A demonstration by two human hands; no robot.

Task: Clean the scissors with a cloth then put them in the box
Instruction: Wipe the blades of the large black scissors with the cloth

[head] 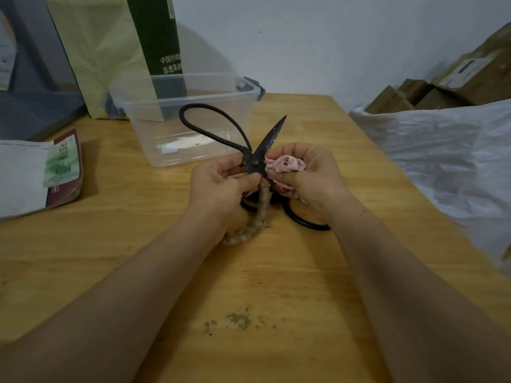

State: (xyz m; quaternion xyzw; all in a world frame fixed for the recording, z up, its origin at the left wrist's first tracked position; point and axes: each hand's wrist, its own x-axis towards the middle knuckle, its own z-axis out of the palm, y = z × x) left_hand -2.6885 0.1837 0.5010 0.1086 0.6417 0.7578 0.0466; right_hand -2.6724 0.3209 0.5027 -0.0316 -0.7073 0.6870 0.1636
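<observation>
Left hand (221,178) pinches the black scissors (265,145) at the pivot; blades apart, one tip pointing up and away, one handle loop raised in front of the clear plastic box (190,78). Right hand (309,172) holds a bunched pink cloth (287,164) against the blade's base. Wooden table (276,286) below; box open-topped, just behind the hands, a green carton (163,37) behind it.
</observation>
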